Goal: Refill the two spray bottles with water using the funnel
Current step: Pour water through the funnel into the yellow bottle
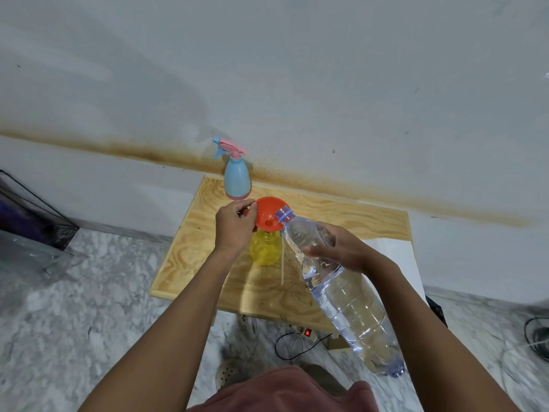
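Two spray bottles, one funnel, one big water bottle on the go

The left hand (233, 230) pinches the rim of the single red funnel (269, 214), which sits in the neck of the yellow spray bottle (264, 248) on the wooden table (341, 221). The right hand (341, 248) is wrapped around one clear water bottle (341, 286), tipped so its mouth rests over the funnel. The blue spray bottle (236, 176) stands upright at the back edge, pink trigger head on. No label or writing I can read anywhere.

red funnel (269, 213), yellow bottle (264, 248), marbled floor (89, 292)
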`<state>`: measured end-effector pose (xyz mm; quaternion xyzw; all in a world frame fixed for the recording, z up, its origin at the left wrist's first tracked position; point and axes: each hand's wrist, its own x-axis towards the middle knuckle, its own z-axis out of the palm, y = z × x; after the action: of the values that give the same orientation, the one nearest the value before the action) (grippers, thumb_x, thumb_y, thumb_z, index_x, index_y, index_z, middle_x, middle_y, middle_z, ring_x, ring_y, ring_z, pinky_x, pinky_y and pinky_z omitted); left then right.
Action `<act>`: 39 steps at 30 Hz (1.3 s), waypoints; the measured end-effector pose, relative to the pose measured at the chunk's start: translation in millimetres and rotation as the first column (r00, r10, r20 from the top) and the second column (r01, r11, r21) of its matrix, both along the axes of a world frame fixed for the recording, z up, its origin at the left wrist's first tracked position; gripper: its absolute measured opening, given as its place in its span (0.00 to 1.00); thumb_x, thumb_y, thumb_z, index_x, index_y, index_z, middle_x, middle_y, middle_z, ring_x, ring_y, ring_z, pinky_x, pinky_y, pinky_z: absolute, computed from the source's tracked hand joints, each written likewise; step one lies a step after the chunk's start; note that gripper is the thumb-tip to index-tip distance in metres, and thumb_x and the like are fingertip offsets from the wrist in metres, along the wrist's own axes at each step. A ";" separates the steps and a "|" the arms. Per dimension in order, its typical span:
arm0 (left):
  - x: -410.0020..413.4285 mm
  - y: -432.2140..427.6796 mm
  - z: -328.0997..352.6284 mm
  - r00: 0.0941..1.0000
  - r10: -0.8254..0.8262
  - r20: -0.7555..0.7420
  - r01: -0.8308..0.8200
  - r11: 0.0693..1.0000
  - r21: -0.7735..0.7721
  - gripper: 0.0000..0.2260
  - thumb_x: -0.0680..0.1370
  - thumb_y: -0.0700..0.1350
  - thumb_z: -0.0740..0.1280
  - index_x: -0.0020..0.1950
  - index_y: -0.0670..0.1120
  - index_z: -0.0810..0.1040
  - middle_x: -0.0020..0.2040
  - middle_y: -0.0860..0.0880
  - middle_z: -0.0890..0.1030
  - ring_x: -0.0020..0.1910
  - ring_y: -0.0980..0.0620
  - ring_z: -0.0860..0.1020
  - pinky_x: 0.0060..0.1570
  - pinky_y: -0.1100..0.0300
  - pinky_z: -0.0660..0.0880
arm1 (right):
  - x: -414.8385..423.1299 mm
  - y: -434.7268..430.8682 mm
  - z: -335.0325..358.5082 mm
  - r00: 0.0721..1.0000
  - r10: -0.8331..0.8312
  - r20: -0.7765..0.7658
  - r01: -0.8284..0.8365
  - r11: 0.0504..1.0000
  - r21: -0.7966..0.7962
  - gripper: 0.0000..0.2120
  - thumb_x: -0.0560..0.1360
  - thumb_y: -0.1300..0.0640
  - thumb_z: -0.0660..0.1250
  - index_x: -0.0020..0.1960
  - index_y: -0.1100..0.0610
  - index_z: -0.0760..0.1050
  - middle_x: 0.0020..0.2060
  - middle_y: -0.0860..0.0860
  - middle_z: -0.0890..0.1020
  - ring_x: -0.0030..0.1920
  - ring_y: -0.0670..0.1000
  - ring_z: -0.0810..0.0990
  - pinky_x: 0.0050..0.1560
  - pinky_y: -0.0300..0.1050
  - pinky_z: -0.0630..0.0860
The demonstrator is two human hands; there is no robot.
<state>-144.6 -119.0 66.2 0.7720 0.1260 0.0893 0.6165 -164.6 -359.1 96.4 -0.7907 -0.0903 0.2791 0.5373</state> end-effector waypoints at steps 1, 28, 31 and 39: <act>-0.1 -0.1 0.1 1.000 0.000 -0.003 0.000 1.000 -0.002 0.10 0.80 0.40 0.67 0.60 0.41 0.83 0.40 0.48 0.82 0.36 0.48 0.81 0.29 0.69 0.77 | -0.2 0.1 0.7 1.000 0.000 0.003 0.000 1.000 -0.004 0.31 0.69 0.48 0.75 0.69 0.55 0.72 0.45 0.47 0.84 0.38 0.41 0.83 0.36 0.36 0.77; 0.6 -3.0 8.0 0.999 0.010 -0.047 -0.011 1.000 -0.017 0.11 0.80 0.41 0.68 0.60 0.41 0.82 0.44 0.46 0.81 0.40 0.45 0.81 0.28 0.69 0.76 | 10.9 -9.0 4.9 0.628 -0.599 0.496 0.500 0.800 0.332 0.35 0.67 0.46 0.75 0.71 0.42 0.66 0.66 0.45 0.76 0.66 0.45 0.76 0.62 0.42 0.75; -1.3 -3.8 9.8 0.998 0.022 -0.050 -0.022 1.000 -0.017 0.10 0.80 0.40 0.68 0.60 0.41 0.83 0.42 0.47 0.81 0.39 0.45 0.81 0.27 0.69 0.75 | 22.1 -7.2 -0.6 0.573 -0.656 0.492 0.558 0.751 0.352 0.38 0.69 0.52 0.78 0.74 0.51 0.64 0.64 0.37 0.73 0.65 0.35 0.73 0.61 0.32 0.73; -3.5 -5.4 8.7 0.997 0.048 -0.058 -0.049 0.999 -0.004 0.10 0.80 0.41 0.67 0.59 0.41 0.83 0.45 0.43 0.81 0.37 0.45 0.81 0.27 0.72 0.73 | 54.3 -7.4 -12.7 0.534 -0.719 0.445 0.640 0.688 0.343 0.39 0.69 0.52 0.79 0.74 0.49 0.63 0.63 0.36 0.73 0.64 0.35 0.74 0.63 0.38 0.75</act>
<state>-148.1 -124.4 75.0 0.7692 0.1628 0.0815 0.6125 -110.3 -366.5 83.7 -0.7680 0.0560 -0.1975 0.6067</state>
